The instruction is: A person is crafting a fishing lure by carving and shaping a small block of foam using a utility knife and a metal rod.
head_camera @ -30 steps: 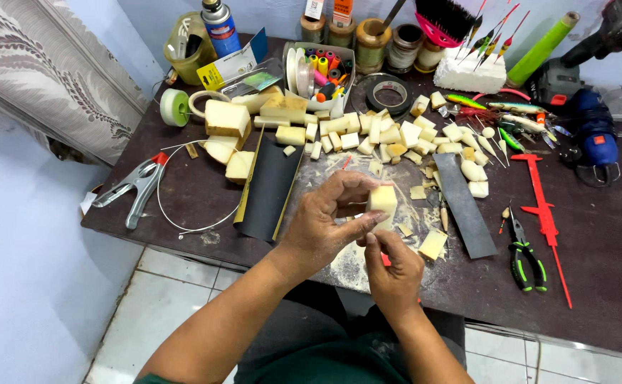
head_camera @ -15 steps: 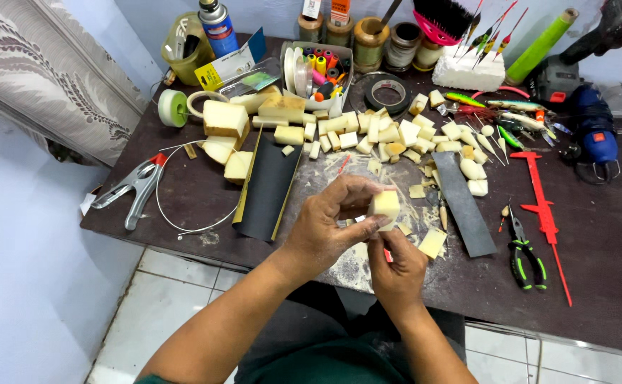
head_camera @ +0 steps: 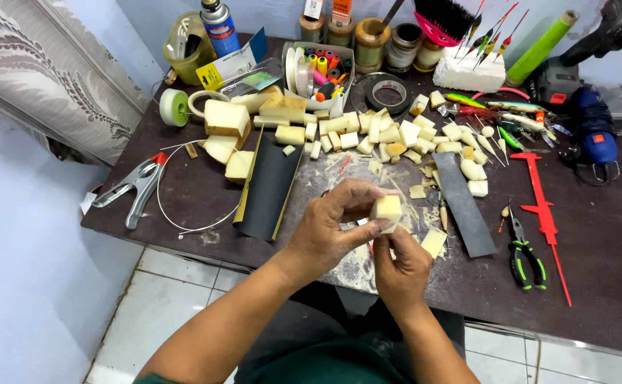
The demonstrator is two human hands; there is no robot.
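Note:
My left hand [head_camera: 332, 231] pinches a small pale yellow foam block [head_camera: 387, 210] between thumb and fingers, just above the front of the dark table [head_camera: 596, 270]. My right hand [head_camera: 400, 269] is right under the block with its fingers curled; a thin red tool is partly hidden in its grip. Yellow shavings and dust lie on the table beneath both hands. A cut foam chip [head_camera: 433, 242] rests just right of my right hand.
Several cut foam blocks [head_camera: 368, 131] lie in a pile mid-table, larger chunks [head_camera: 227, 119] to the left. Black sandpaper sheet [head_camera: 268, 186], dark sanding strip [head_camera: 462, 203], green-handled pliers [head_camera: 526, 256], red caliper [head_camera: 546, 213], spring clamp [head_camera: 136, 188], wire loop, tape rolls, fishing floats, power drill [head_camera: 596, 135].
Both hands stay over the same spot; my left hand has turned the foam block slightly between its fingers. Nothing else on the table has moved.

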